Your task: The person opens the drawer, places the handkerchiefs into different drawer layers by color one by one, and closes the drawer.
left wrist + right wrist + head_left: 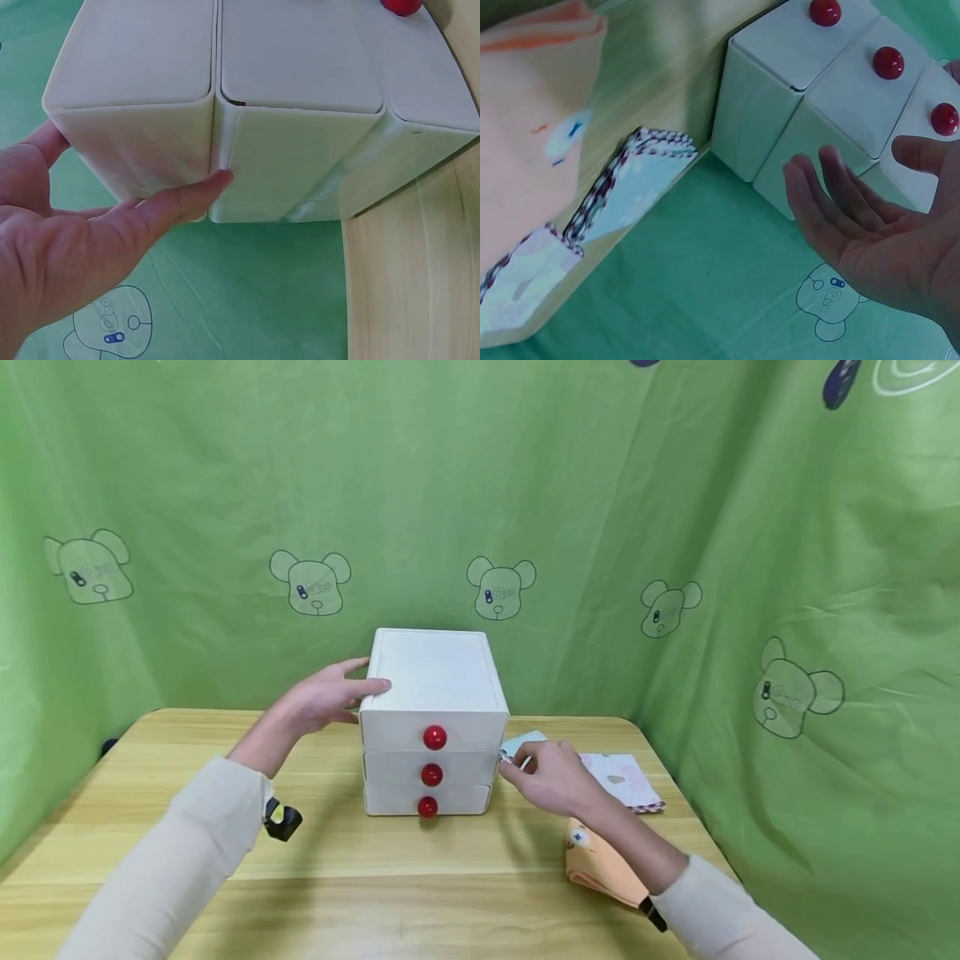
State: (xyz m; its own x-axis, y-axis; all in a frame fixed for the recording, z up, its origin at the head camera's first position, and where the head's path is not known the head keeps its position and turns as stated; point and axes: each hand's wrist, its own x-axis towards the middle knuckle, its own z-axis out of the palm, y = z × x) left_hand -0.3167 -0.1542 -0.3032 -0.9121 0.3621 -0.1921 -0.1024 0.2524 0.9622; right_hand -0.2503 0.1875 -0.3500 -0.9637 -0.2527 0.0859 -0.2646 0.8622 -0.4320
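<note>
A white three-drawer cabinet (pixel 438 672) with round red knobs stands on the wooden table; its drawers look closed. My left hand (pixel 326 697) rests against the cabinet's left side, the thumb over the top edge. Its fingers stretch along the side wall in the left wrist view. Beside the cabinet's right side hovers my right hand (pixel 551 777), fingers loosely bent. In the right wrist view, nothing lies in its palm (pixel 885 247). Behind that hand in the head view lies a light blue folded cloth (pixel 525 740), partly hidden.
A white printed folded cloth (pixel 621 778) with a checked edge lies at the table's right. Nearer, a peach folded cloth (pixel 603 868) sits partly under the right forearm. Green curtains (pixel 420 510) with bear-head prints hang behind and beside the table (pixel 360 902).
</note>
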